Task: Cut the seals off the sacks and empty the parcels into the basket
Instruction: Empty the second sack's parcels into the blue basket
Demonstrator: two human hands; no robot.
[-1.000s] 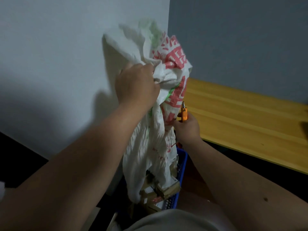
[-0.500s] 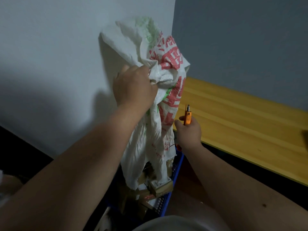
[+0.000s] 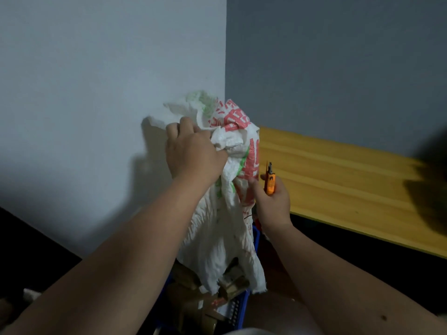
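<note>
The left hand (image 3: 193,151) is raised at arm's length, fingers curled into bunched sack (image 3: 225,213) fabric. The right hand (image 3: 272,201) is held lower, gripping orange snips (image 3: 270,180) upright.

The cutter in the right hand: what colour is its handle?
Orange, seen in the head view: cutter in the right hand.

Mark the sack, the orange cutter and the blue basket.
sack (image 3: 217,238), head view, on its hanging white lower body.
orange cutter (image 3: 270,182), head view, on the handle.
blue basket (image 3: 238,310), head view, on its slotted right wall.
</note>
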